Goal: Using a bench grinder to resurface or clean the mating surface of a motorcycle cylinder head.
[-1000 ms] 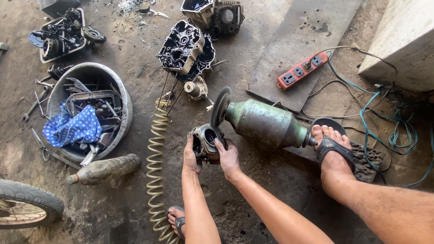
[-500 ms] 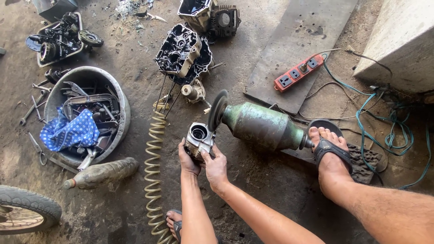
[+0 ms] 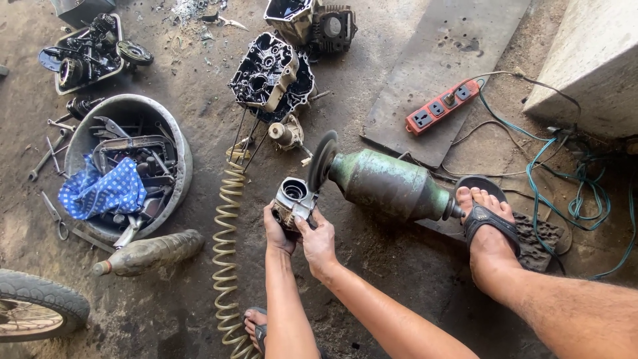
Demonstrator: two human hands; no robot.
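Observation:
Both my hands grip a small grey metal engine part (image 3: 292, 197) with a round bore, held just left of the dark grinding wheel (image 3: 323, 160). My left hand (image 3: 278, 233) cups it from below and my right hand (image 3: 319, 240) clamps it from the near side. The wheel sits on the end of a green motor grinder (image 3: 389, 185) lying on the dirt floor. My right foot (image 3: 486, 229), in a black sandal, presses on the motor's far end. The part sits very close to the wheel's edge; contact cannot be told.
A coiled yellow air hose (image 3: 228, 246) runs down the floor to my left. A metal basin (image 3: 174, 143) holds tools and a blue cloth (image 3: 102, 193). A dirty bottle (image 3: 151, 252), a tyre (image 3: 40, 304), black engine cases (image 3: 271, 76), a red power strip (image 3: 442, 107) and teal cables (image 3: 551, 186) lie around.
My hands have carried the engine part slightly left and away from the wheel's face, turning it so the bore faces up. The grinder and my foot have stayed put.

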